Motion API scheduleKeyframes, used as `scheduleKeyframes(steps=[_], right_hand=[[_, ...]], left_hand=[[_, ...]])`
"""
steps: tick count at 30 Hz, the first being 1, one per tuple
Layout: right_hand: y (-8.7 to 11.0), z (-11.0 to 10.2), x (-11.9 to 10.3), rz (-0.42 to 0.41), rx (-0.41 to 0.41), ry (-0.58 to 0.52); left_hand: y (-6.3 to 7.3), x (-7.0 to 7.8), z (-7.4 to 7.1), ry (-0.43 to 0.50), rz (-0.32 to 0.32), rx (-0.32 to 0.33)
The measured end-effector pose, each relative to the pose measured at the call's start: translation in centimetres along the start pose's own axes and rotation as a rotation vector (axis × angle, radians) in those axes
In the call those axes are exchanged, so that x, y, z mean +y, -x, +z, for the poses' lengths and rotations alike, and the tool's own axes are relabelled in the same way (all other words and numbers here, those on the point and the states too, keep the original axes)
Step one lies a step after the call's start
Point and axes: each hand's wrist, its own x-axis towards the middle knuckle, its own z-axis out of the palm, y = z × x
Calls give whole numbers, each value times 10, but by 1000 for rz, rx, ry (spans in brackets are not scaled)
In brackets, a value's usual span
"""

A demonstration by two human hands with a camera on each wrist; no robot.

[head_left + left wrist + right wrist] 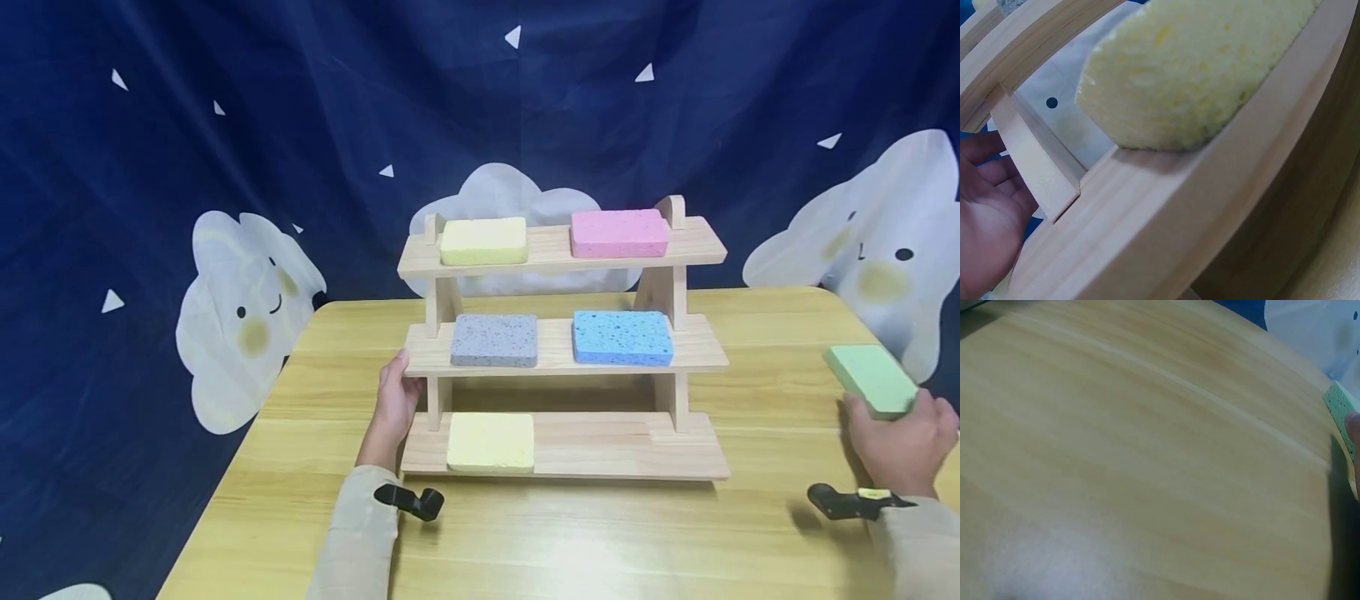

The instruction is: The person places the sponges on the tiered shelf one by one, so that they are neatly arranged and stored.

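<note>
A three-tier wooden display shelf (615, 447) stands on the table. My left hand (393, 408) grips the left end of its middle board; in the left wrist view the fingers (997, 175) lie beside the slanted upright. Off to the right, my right hand (903, 442) pinches a pale green sponge (873, 379) between thumb and fingers. Only a bit of that green sponge (1339, 409) shows at the right wrist view's edge. On the top board lie a yellow sponge (483, 240) and a pink sponge (618, 233). The middle board bears a grey sponge (494, 340) and a blue sponge (622, 337). Another yellow sponge (491, 442) lies bottom left.
The light wooden table (570, 542) extends around the shelf on both sides and in front. Behind it hangs a dark blue curtain (360, 100) with white clouds and small triangles. A black camera mount sits on each wrist over a light sleeve.
</note>
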Motion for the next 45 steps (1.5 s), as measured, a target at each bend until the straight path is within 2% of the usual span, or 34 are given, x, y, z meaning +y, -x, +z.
scheduleKeyframes(steps=[3, 9, 16, 20, 24, 32, 37, 41, 45], right_hand=[[-2, 0, 1, 15, 13, -11], [-7, -1, -1, 38, -13, 16], [-8, -1, -3, 10, -73, 74], [-8, -5, -4, 58, -140, 89], [-5, -9, -3, 57, -183, 107], [3, -6, 0, -98, -186, 97], [7, -7, 1, -147, -214, 100], [11, -6, 2, -209, -198, 85], [14, -7, 3, -231, -198, 85]], left_hand=[[-1, 2, 2, 23, -25, 15], [-1, 4, 4, 20, -63, 40], [0, 3, 3, 20, -37, 33], [0, 2, 3, 21, -25, 21], [0, 2, 4, 10, -24, 10], [-1, 1, 0, -15, -24, 7], [-1, 3, 1, 8, -32, 20], [-1, 3, 0, 11, -41, 15], [0, 2, 1, 5, -46, 1]])
